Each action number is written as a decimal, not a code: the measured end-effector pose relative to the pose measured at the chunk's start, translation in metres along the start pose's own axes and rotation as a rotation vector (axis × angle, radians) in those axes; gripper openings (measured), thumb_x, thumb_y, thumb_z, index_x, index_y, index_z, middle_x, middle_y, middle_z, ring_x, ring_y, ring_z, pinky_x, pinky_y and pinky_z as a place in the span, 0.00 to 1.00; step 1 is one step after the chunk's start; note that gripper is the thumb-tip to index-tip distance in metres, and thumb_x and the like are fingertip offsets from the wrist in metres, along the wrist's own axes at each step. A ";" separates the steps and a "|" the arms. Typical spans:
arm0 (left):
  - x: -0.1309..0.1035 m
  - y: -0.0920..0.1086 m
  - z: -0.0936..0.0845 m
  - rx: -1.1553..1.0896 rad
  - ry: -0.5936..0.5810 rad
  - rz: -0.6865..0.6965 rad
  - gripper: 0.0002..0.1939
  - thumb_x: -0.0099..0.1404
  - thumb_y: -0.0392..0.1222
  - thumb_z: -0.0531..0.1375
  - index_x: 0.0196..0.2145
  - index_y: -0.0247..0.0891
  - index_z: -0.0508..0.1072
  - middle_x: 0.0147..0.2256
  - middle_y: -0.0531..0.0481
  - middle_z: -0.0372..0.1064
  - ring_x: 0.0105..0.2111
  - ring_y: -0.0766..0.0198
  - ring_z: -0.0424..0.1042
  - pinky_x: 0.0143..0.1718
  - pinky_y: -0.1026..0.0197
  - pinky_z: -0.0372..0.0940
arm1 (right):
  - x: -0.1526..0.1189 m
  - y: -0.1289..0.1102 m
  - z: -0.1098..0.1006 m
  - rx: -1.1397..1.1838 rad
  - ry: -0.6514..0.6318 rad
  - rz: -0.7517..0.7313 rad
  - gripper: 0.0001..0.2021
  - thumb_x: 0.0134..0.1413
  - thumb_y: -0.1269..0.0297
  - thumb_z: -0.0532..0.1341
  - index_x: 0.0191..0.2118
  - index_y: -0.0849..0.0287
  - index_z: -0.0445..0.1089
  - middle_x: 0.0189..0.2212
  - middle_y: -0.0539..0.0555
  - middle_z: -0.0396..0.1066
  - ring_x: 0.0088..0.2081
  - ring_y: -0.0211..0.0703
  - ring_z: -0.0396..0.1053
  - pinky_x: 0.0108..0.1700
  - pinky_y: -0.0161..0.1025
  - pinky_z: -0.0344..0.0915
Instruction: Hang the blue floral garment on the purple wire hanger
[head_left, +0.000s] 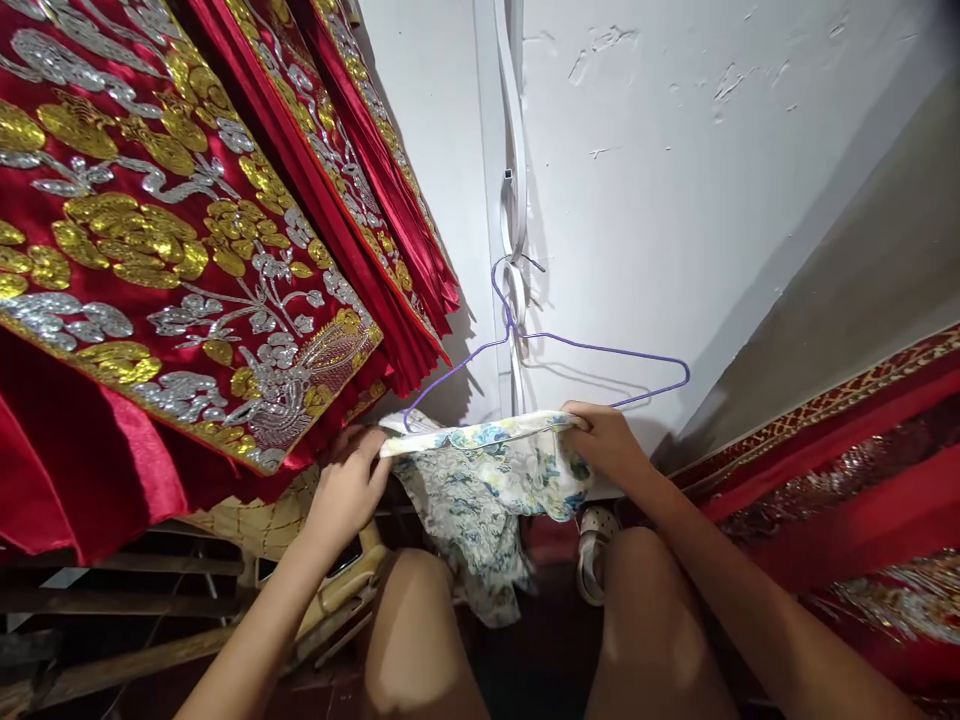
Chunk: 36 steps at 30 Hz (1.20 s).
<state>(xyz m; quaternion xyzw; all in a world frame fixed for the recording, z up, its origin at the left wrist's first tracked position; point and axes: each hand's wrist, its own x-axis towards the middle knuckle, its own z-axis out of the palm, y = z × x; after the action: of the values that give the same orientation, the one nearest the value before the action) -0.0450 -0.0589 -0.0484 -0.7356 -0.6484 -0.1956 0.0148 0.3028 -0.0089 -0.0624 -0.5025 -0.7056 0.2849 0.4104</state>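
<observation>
A white garment with a blue, green and yellow floral print (480,500) hangs from both hands, its top band stretched between them. My left hand (351,480) grips the band's left end, fingers partly behind the cloth. My right hand (596,435) pinches the band's right end. Just above the cloth a purple wire hanger (592,345) hangs by its hook from a white curled metal bar (512,150). The hanger's left corner dips behind or into the garment's left end; which one I cannot tell. Its right corner stands bare of cloth.
Red cloth embroidered in gold and silver (187,230) drapes at the left, close to my left hand. More red decorated cloth (862,480) lies at the right. Below are a bamboo chair (330,600) and a pale clog (592,565). A white wall (637,200) rises behind.
</observation>
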 end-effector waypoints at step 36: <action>0.046 0.057 -0.029 -0.694 0.170 -0.101 0.23 0.61 0.54 0.60 0.49 0.36 0.73 0.46 0.43 0.73 0.42 0.55 0.72 0.43 0.58 0.66 | 0.020 0.012 -0.106 -0.203 0.302 0.174 0.14 0.38 0.56 0.68 0.31 0.59 0.73 0.27 0.52 0.71 0.29 0.43 0.65 0.29 0.36 0.57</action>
<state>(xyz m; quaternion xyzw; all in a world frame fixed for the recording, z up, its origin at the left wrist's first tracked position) 0.0057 -0.0319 0.0059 -0.6449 -0.5753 -0.4650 -0.1918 0.3974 0.0130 -0.0136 -0.6374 -0.6151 0.1683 0.4326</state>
